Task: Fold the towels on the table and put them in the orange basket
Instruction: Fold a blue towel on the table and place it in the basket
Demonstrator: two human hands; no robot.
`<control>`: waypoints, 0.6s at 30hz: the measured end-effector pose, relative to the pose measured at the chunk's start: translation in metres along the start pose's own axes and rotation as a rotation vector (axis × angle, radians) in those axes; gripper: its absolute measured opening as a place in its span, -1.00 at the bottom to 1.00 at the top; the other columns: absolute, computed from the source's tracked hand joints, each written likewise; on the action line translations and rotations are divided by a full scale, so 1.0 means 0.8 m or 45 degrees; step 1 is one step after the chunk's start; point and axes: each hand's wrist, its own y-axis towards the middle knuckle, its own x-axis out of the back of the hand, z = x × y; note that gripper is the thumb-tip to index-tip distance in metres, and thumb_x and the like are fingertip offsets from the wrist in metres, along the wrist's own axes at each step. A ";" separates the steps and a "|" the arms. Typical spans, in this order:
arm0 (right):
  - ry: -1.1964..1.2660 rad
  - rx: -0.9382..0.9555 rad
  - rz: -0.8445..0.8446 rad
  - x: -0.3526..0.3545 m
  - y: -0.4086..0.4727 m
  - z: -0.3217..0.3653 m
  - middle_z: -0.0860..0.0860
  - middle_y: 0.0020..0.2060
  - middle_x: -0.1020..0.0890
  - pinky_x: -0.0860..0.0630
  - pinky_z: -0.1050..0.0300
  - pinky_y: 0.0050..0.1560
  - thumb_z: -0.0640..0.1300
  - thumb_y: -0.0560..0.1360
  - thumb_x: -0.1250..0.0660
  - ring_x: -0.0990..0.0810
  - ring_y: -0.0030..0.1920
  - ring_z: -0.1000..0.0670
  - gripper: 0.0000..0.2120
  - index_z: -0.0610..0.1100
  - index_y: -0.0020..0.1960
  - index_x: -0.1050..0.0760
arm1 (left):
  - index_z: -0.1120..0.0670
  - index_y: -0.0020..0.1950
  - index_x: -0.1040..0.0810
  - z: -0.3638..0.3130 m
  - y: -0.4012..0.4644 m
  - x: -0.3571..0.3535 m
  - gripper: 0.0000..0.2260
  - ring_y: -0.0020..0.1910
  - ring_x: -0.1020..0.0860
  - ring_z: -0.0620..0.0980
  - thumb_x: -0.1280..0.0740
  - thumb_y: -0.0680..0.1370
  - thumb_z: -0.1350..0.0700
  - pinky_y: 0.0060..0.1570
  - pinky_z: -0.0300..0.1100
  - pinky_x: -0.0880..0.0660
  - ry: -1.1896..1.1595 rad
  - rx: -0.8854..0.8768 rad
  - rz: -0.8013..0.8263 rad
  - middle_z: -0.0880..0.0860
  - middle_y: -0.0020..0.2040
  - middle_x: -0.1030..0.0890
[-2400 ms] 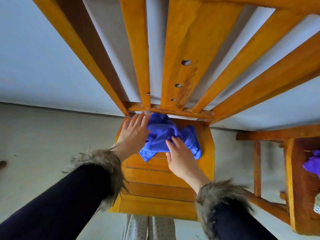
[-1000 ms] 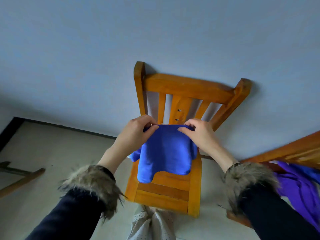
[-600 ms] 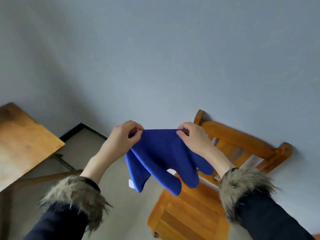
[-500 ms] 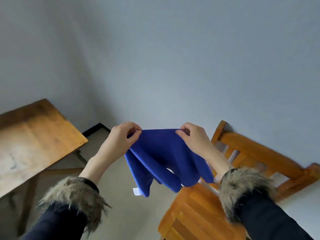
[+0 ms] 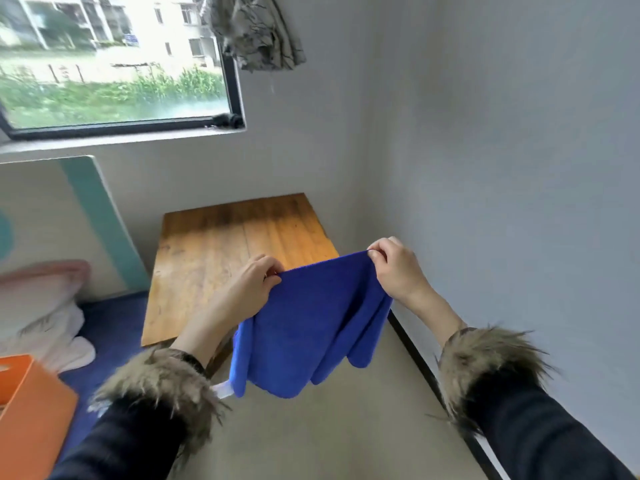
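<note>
One blue towel [image 5: 311, 320] is up in the air between my two hands, and it hangs in loose folds over the floor, in front of the near end of the wooden table [image 5: 221, 244]. My left hand [image 5: 251, 289] pinches one top corner, fingers curled tight on the cloth; my right hand [image 5: 394, 268] pinches the other corner, thumb and forefinger closed on the edge. The towel hides part of the table's near edge from me. One orange basket [image 5: 31, 410] sits low at my left, well apart from the towel, on dark blue bedding [image 5: 110, 327]. Beside it lies one pale pillow [image 5: 41, 306]. One window [image 5: 114, 64] is above the table, with a grey curtain [image 5: 256, 32] bunched at its right corner.
</note>
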 end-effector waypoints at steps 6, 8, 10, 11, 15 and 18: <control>-0.003 0.153 0.118 -0.085 0.083 0.043 0.01 -0.16 -0.45 -0.22 0.31 -0.17 -0.16 0.58 -0.20 -0.42 -0.14 0.03 -0.83 -0.20 -0.10 -0.51 | 0.10 -0.18 -0.48 0.097 0.020 0.057 -0.84 -0.22 -0.44 -0.04 -0.28 0.57 0.08 -0.27 -0.29 -0.28 0.043 0.312 -0.277 -0.03 -0.25 -0.49; 0.016 0.163 0.150 -0.109 0.109 0.046 0.01 -0.19 -0.48 -0.25 0.28 -0.17 -0.12 0.57 -0.23 -0.44 -0.16 0.03 -0.83 -0.17 -0.14 -0.50 | 0.09 -0.22 -0.50 0.127 0.036 0.069 -0.80 -0.25 -0.45 -0.02 -0.32 0.54 0.02 -0.23 -0.20 -0.32 0.058 0.378 -0.345 -0.03 -0.30 -0.51; 0.024 0.159 0.186 -0.132 0.138 0.043 0.01 -0.21 -0.50 -0.31 0.23 -0.15 -0.06 0.55 -0.26 -0.47 -0.17 0.01 -0.80 -0.16 -0.18 -0.49 | 0.09 -0.24 -0.50 0.154 0.053 0.074 -0.78 -0.29 -0.44 -0.03 -0.33 0.53 -0.01 -0.25 -0.22 -0.34 0.040 0.447 -0.360 -0.02 -0.33 -0.51; 0.007 0.169 0.208 -0.144 0.153 0.040 0.02 -0.22 -0.51 -0.34 0.20 -0.15 -0.04 0.55 -0.27 -0.48 -0.17 0.00 -0.78 -0.15 -0.19 -0.48 | 0.10 -0.24 -0.50 0.168 0.063 0.073 -0.78 -0.30 -0.43 -0.04 -0.33 0.52 0.00 -0.28 -0.28 -0.33 0.027 0.476 -0.360 -0.01 -0.34 -0.50; -0.128 0.238 0.304 -0.185 0.206 0.030 0.02 -0.20 -0.50 -0.32 0.21 -0.22 -0.03 0.57 -0.22 -0.46 -0.17 0.00 -0.79 -0.12 -0.18 -0.42 | 0.12 -0.21 -0.51 0.211 0.105 0.068 -0.81 -0.30 -0.41 -0.08 -0.35 0.52 0.03 -0.33 -0.37 -0.30 0.047 0.552 -0.296 -0.03 -0.33 -0.48; -0.208 0.253 0.372 -0.215 0.250 0.019 0.02 -0.15 -0.49 -0.29 0.25 -0.29 -0.07 0.60 -0.16 -0.46 -0.16 0.00 -0.83 -0.09 -0.14 -0.40 | 0.09 -0.16 -0.54 0.243 0.139 0.065 -0.87 -0.22 -0.45 -0.06 -0.35 0.52 0.05 -0.29 -0.32 -0.33 0.063 0.611 -0.181 -0.03 -0.25 -0.51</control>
